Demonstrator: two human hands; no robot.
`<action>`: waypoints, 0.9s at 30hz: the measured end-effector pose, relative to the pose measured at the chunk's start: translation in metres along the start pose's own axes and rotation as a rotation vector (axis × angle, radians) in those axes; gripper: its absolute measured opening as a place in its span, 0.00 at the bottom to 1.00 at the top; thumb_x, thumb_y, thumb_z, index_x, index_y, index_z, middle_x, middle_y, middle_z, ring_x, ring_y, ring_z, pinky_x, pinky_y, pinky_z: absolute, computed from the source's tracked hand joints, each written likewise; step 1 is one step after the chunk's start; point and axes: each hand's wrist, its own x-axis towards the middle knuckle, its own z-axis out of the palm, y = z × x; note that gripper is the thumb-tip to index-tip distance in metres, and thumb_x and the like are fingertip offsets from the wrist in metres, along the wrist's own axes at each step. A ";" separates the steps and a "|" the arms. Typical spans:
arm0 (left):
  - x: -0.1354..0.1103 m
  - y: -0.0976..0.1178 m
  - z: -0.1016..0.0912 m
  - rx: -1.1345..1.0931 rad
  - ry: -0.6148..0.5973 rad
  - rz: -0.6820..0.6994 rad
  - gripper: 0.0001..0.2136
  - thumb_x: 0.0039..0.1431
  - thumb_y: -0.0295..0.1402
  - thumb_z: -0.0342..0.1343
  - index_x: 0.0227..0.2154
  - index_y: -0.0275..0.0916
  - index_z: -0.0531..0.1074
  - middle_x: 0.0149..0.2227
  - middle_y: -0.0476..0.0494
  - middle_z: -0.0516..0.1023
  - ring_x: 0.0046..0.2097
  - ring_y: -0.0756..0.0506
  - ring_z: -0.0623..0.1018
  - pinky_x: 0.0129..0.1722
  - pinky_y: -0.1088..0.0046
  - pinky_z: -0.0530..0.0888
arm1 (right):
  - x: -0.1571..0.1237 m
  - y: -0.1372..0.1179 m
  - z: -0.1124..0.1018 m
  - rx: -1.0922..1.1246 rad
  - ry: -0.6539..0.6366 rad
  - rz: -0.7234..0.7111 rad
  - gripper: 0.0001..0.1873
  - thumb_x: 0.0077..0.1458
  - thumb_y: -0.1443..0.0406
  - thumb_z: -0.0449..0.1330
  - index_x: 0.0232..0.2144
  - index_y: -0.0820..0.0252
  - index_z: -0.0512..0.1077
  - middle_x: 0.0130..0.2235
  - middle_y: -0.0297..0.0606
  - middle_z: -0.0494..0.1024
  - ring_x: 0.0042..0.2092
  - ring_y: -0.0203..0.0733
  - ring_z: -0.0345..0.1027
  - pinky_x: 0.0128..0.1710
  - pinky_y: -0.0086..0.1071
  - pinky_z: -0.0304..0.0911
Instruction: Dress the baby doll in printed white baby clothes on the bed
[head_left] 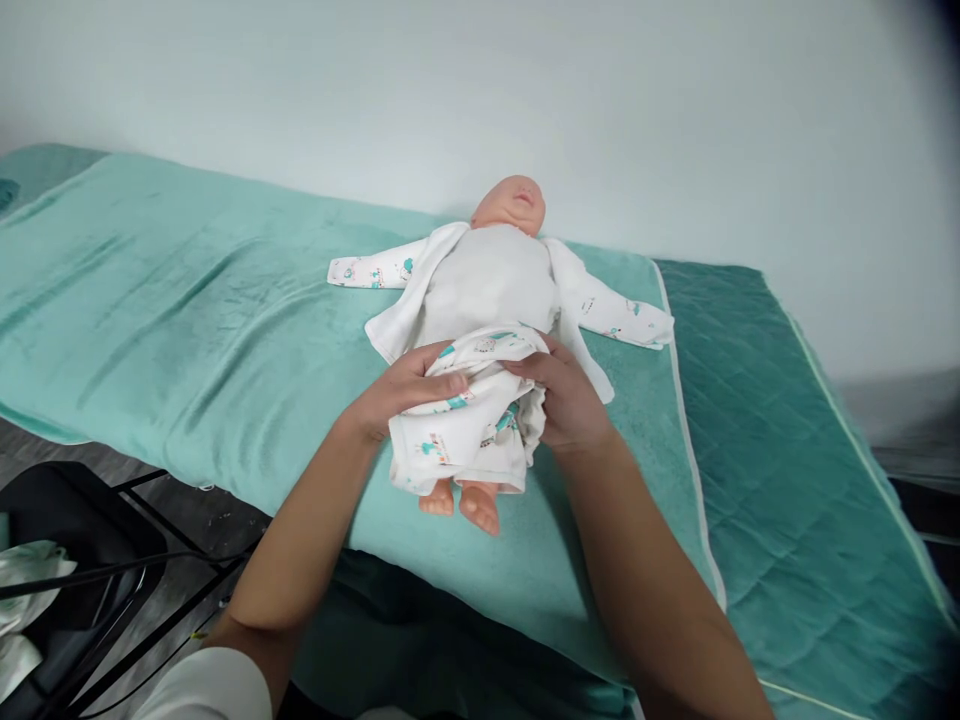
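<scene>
Doll (491,280) is laid on its back on the towel (187,300), close to the towel's right edge. Its head is toward the far edge by the wall (675,120) and its feet (461,500) are toward the near edge. The feet are bare and stick out below the fabric, side by side.

Jacket (401,315) is worn open. Its flaps are spread off the torso and its sleeves are stretched flat on the towel to both sides.

Pants (457,430) are white with a teal print. They are bunched over the doll's legs and hips, with the waistband pulled up to the belly.

Left hand (405,385) is placed on the left side of the waistband, fingers together and clamped on the bunched fabric. Right hand (570,400) is placed on the right side, fingers curled and pinched on the same fabric. The two hands are nearly touching across the doll's middle. Both forearms are stretched in over the towel's near edge.

A darker quilted pad (787,450) is seen just beside the towel's right edge. Whether it continues under the towel cannot be told.

A black chair (90,530) is seen below the near left corner, off the towel, with a pale bundle (22,590) on it.
</scene>
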 end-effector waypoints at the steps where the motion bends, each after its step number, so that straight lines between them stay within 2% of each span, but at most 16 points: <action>1: 0.000 -0.001 -0.001 0.003 -0.029 -0.021 0.23 0.46 0.44 0.71 0.42 0.35 0.78 0.36 0.43 0.81 0.35 0.46 0.79 0.33 0.73 0.72 | 0.000 0.000 0.000 -0.006 0.014 -0.003 0.16 0.43 0.56 0.66 0.34 0.57 0.74 0.32 0.36 0.78 0.32 0.44 0.72 0.32 0.36 0.68; 3: 0.000 -0.005 -0.002 -0.011 -0.060 -0.054 0.21 0.44 0.39 0.73 0.39 0.34 0.78 0.34 0.44 0.80 0.33 0.47 0.78 0.32 0.73 0.72 | -0.001 0.000 0.000 -0.007 0.014 -0.026 0.16 0.44 0.56 0.67 0.35 0.55 0.74 0.33 0.36 0.78 0.34 0.44 0.72 0.33 0.36 0.69; 5: 0.001 -0.010 -0.002 -0.060 -0.040 -0.033 0.20 0.44 0.39 0.73 0.38 0.34 0.78 0.33 0.44 0.80 0.32 0.47 0.78 0.33 0.72 0.73 | -0.003 -0.001 -0.001 0.000 -0.041 -0.033 0.18 0.45 0.55 0.68 0.38 0.55 0.75 0.35 0.35 0.79 0.35 0.43 0.72 0.33 0.35 0.69; 8: 0.003 -0.018 -0.002 -0.151 0.071 0.050 0.23 0.45 0.45 0.71 0.39 0.35 0.77 0.35 0.42 0.81 0.34 0.44 0.80 0.35 0.69 0.75 | -0.006 -0.006 -0.002 -0.050 -0.219 0.012 0.22 0.46 0.53 0.70 0.41 0.58 0.76 0.34 0.36 0.79 0.33 0.41 0.71 0.29 0.31 0.66; 11: 0.004 -0.023 -0.001 -0.192 0.167 0.092 0.23 0.43 0.47 0.71 0.38 0.37 0.76 0.33 0.43 0.81 0.34 0.42 0.81 0.36 0.66 0.77 | -0.008 -0.014 -0.006 -0.215 -0.447 0.081 0.21 0.41 0.55 0.74 0.36 0.61 0.77 0.31 0.34 0.78 0.30 0.39 0.70 0.26 0.29 0.63; 13: 0.003 -0.023 0.000 -0.180 0.192 0.100 0.23 0.42 0.47 0.72 0.37 0.38 0.75 0.31 0.45 0.80 0.34 0.42 0.81 0.36 0.66 0.77 | -0.010 -0.017 -0.007 -0.319 -0.532 0.126 0.20 0.40 0.58 0.75 0.34 0.60 0.78 0.30 0.34 0.79 0.31 0.40 0.71 0.27 0.29 0.64; 14: 0.002 -0.022 0.000 -0.163 0.195 0.097 0.23 0.42 0.47 0.72 0.36 0.38 0.75 0.30 0.45 0.80 0.33 0.43 0.80 0.35 0.67 0.76 | -0.010 -0.017 -0.008 -0.336 -0.533 0.140 0.19 0.40 0.58 0.75 0.35 0.60 0.79 0.31 0.34 0.79 0.32 0.41 0.72 0.28 0.30 0.66; 16: 0.001 -0.019 0.002 -0.121 0.185 0.078 0.21 0.44 0.48 0.71 0.35 0.38 0.76 0.29 0.46 0.79 0.33 0.44 0.79 0.33 0.69 0.75 | -0.011 -0.012 -0.008 -0.268 -0.453 0.134 0.18 0.42 0.58 0.74 0.36 0.60 0.79 0.32 0.35 0.80 0.33 0.42 0.74 0.30 0.31 0.68; 19: -0.001 -0.012 0.005 -0.047 0.139 0.033 0.19 0.49 0.48 0.68 0.35 0.37 0.77 0.29 0.47 0.78 0.31 0.48 0.76 0.30 0.73 0.71 | -0.009 -0.001 -0.005 -0.036 -0.213 0.062 0.19 0.43 0.57 0.73 0.37 0.59 0.79 0.36 0.37 0.81 0.35 0.43 0.75 0.34 0.34 0.71; 22: -0.001 -0.006 0.004 0.038 0.042 0.011 0.20 0.46 0.48 0.69 0.33 0.36 0.77 0.27 0.49 0.75 0.29 0.50 0.72 0.28 0.75 0.68 | -0.006 0.006 0.000 0.083 -0.049 -0.008 0.18 0.41 0.58 0.73 0.35 0.58 0.78 0.36 0.36 0.81 0.35 0.43 0.75 0.35 0.35 0.71; 25: -0.001 -0.005 0.000 0.089 -0.066 -0.030 0.20 0.40 0.44 0.73 0.29 0.34 0.77 0.26 0.49 0.75 0.28 0.51 0.72 0.28 0.75 0.67 | -0.006 0.005 0.003 0.069 -0.060 -0.017 0.17 0.42 0.57 0.72 0.35 0.57 0.77 0.36 0.37 0.81 0.36 0.44 0.74 0.34 0.35 0.70; 27: -0.001 -0.007 -0.002 0.057 -0.086 -0.047 0.19 0.39 0.41 0.74 0.31 0.34 0.78 0.27 0.47 0.77 0.29 0.50 0.74 0.30 0.74 0.69 | -0.007 0.003 0.003 0.030 -0.106 -0.014 0.18 0.44 0.56 0.72 0.37 0.57 0.77 0.37 0.38 0.81 0.37 0.44 0.74 0.35 0.35 0.70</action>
